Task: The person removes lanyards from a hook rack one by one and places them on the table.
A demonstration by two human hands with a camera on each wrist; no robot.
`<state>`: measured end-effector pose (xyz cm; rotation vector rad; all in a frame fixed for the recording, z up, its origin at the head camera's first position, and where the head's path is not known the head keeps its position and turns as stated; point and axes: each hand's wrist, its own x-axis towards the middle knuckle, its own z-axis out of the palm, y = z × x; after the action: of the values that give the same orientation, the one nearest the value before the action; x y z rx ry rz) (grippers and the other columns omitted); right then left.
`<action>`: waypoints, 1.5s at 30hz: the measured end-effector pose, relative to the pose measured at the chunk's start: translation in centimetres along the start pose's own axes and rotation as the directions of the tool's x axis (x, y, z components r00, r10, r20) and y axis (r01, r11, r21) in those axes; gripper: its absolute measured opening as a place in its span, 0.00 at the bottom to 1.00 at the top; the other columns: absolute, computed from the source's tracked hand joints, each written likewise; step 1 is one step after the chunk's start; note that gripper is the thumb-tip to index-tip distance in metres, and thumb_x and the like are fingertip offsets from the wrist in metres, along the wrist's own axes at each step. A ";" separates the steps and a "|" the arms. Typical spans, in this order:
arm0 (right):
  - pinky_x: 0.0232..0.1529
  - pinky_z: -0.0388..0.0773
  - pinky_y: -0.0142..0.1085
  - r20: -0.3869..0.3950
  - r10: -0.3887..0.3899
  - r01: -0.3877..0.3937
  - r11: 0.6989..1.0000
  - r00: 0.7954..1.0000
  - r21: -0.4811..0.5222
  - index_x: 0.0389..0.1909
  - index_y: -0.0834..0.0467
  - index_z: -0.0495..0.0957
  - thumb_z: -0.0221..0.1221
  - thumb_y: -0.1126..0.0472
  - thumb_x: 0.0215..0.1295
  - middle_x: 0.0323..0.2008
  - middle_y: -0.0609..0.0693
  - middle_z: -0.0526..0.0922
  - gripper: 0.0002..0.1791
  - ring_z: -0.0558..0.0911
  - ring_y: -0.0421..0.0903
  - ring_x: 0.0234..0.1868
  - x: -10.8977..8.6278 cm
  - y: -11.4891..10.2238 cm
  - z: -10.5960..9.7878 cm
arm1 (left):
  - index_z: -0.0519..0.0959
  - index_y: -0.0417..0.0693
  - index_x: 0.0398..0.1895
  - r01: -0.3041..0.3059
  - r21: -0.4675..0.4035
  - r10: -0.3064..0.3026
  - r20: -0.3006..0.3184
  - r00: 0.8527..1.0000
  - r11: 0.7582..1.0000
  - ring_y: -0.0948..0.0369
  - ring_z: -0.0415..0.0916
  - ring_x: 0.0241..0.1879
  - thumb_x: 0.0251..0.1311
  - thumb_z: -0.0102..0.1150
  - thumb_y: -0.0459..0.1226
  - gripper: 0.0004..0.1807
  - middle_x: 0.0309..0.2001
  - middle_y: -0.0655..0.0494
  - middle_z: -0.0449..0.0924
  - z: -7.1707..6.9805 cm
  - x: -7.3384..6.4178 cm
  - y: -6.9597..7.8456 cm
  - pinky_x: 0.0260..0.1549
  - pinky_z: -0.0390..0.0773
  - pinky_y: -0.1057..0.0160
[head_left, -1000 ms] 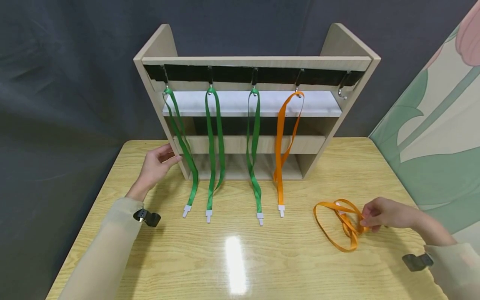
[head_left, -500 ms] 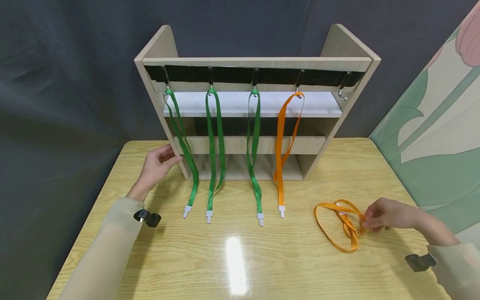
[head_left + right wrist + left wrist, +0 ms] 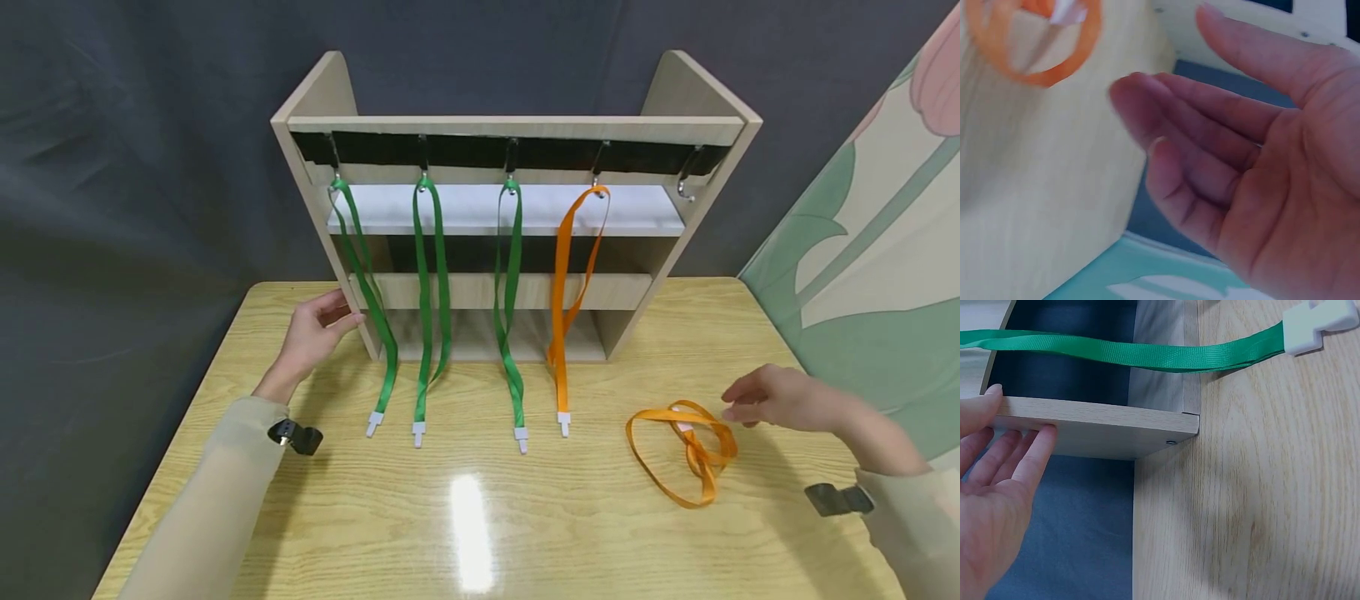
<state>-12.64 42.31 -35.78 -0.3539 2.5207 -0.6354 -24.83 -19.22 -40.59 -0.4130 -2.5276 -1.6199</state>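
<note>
My left hand (image 3: 313, 332) holds the left side panel of a wooden rack (image 3: 1104, 414), thumb at its front edge and fingertips against its outer face. Near that hand a green lanyard (image 3: 372, 308) hangs from the leftmost hook, ending in a white clip (image 3: 1302, 331). Two more green lanyards (image 3: 422, 292) and an orange lanyard (image 3: 559, 292) hang on the hooks to its right. On the table at right lies a looped orange lanyard (image 3: 703, 467), its white clip partly covered by the strap. My right hand (image 3: 787, 402) hovers just beyond it, fingers loosely bent, holding nothing.
The rightmost hook (image 3: 684, 190) on the rack has no lanyard. The rack stands at the back of the wood-grain table (image 3: 360, 517). A dark cloth (image 3: 150, 167) hangs behind, and a flower-patterned cloth (image 3: 885, 317) borders the right side.
My right hand has let go of the loose orange lanyard and risen up and away from it. The lanyard stays on the table. My left hand keeps its place on the rack.
</note>
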 end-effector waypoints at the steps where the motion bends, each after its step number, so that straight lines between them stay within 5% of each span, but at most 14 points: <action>1: 0.33 0.79 0.36 -0.025 -0.013 0.013 1.000 1.000 -0.006 0.50 0.74 0.75 0.62 0.56 0.64 0.37 0.51 0.84 0.24 0.82 0.43 0.33 0.0 -0.5 -0.2 | 0.72 0.40 0.63 0.000 -0.002 0.000 0.000 1.000 1.000 0.50 0.72 0.55 0.63 0.61 0.34 0.25 0.55 0.43 0.76 0.0 0.0 0.0 0.49 0.75 0.60; 5: 0.31 0.79 0.34 -0.170 -0.122 0.120 0.993 0.978 -0.020 0.53 0.71 0.74 0.62 0.58 0.65 0.38 0.48 0.83 0.23 0.81 0.40 0.34 0.1 -2.4 -0.7 | 0.72 0.40 0.63 -0.002 0.000 0.002 0.001 1.000 1.000 0.48 0.72 0.56 0.63 0.60 0.35 0.25 0.55 0.42 0.76 0.0 0.0 0.0 0.50 0.75 0.59; 10: 0.29 0.78 0.31 -0.373 -0.247 0.233 0.969 0.895 -0.082 0.51 0.63 0.78 0.63 0.62 0.63 0.36 0.44 0.83 0.16 0.81 0.38 0.33 0.6 -5.0 -1.1 | 0.71 0.40 0.63 0.011 0.002 -0.011 -0.001 1.000 1.000 0.49 0.72 0.56 0.63 0.60 0.34 0.25 0.56 0.42 0.75 0.1 -0.1 0.2 0.50 0.75 0.61; 17: 0.31 0.76 0.25 -0.513 -0.264 0.257 0.963 0.817 -0.085 0.50 0.56 0.80 0.64 0.62 0.62 0.40 0.46 0.84 0.15 0.82 0.38 0.34 1.3 -9.1 -2.2 | 0.69 0.32 0.63 0.008 -0.027 -0.008 0.014 1.000 1.000 0.43 0.70 0.56 0.63 0.58 0.27 0.24 0.56 0.35 0.73 0.3 -0.8 2.7 0.49 0.76 0.61; 24: 0.27 0.72 0.21 -0.663 -0.394 0.316 0.918 0.636 -0.241 0.44 0.54 0.83 0.67 0.65 0.58 0.34 0.41 0.84 0.13 0.79 0.33 0.31 2.2 -13.0 -3.4 | 0.71 0.37 0.63 0.005 -0.028 -0.006 -0.004 1.000 1.000 0.47 0.71 0.56 0.63 0.59 0.30 0.24 0.56 0.39 0.74 0.4 -0.4 1.2 0.48 0.76 0.64; 28: 0.30 0.73 0.20 -0.699 -0.431 0.345 0.898 0.570 -0.272 0.44 0.58 0.83 0.67 0.66 0.57 0.37 0.43 0.84 0.13 0.79 0.32 0.32 2.7 -14.5 -3.9 | 0.72 0.40 0.63 -0.011 -0.010 0.010 -0.016 1.000 1.000 0.49 0.72 0.55 0.63 0.60 0.33 0.24 0.56 0.42 0.75 0.5 -0.2 0.3 0.48 0.76 0.63; 45: 0.37 0.74 0.21 -0.767 -0.364 0.445 0.888 0.528 -0.115 0.51 0.61 0.81 0.66 0.67 0.58 0.44 0.53 0.84 0.18 0.80 0.30 0.38 5.2 -18.4 -4.9 | 0.72 0.40 0.63 -0.004 0.003 0.004 -0.023 1.000 1.000 0.50 0.73 0.55 0.63 0.61 0.34 0.24 0.56 0.43 0.75 0.3 -0.3 0.4 0.48 0.76 0.62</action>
<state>-17.33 26.44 -24.97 -0.7982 3.2310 -1.3369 -24.42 -18.83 -40.50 -0.3964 -2.5105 -1.6105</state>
